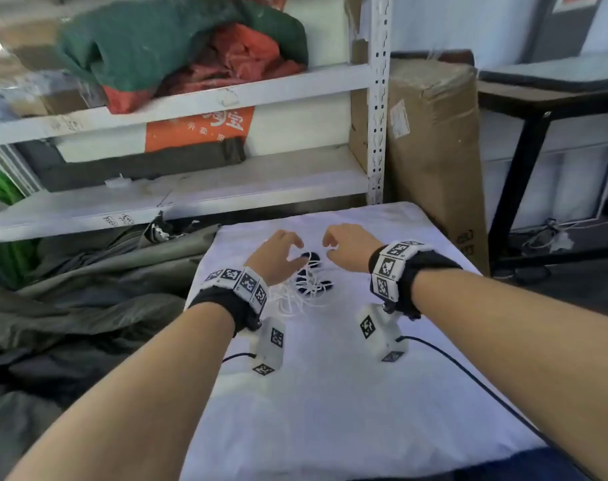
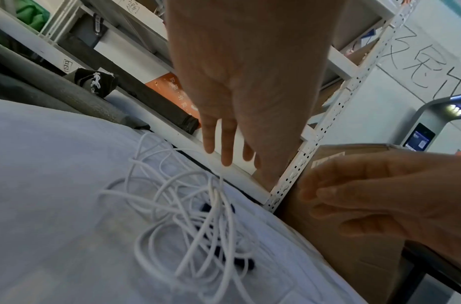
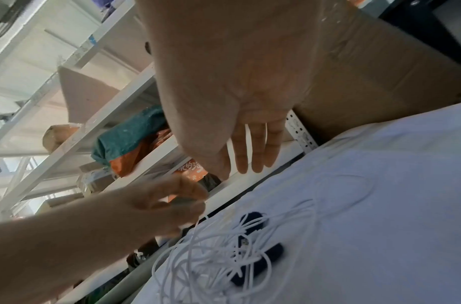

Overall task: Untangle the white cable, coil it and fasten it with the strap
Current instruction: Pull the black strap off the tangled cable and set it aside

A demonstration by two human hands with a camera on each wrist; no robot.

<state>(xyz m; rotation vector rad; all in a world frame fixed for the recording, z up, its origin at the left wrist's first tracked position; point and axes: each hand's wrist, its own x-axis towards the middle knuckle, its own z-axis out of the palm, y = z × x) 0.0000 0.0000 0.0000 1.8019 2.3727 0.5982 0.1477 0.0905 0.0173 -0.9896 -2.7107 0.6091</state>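
Nearest you, your forearms reach out over a table draped in a white cloth (image 1: pixel 347 394), each wrist wearing a black band with marker tiles. Beyond them the white cable (image 1: pixel 300 289) lies in a loose tangle on the cloth, looped over a dark strap (image 3: pixel 265 265) beneath it. Your left hand (image 1: pixel 278 258) hovers at the tangle's left edge, strands rising to its fingertips (image 2: pixel 225 158); whether it pinches them you cannot tell. Your right hand (image 1: pixel 351 249) hangs just right of the tangle, fingers loosely curled, grasping nothing. Farther back stand a white metal shelf (image 1: pixel 205 95) with bundled fabric and a tall cardboard box (image 1: pixel 430 151).
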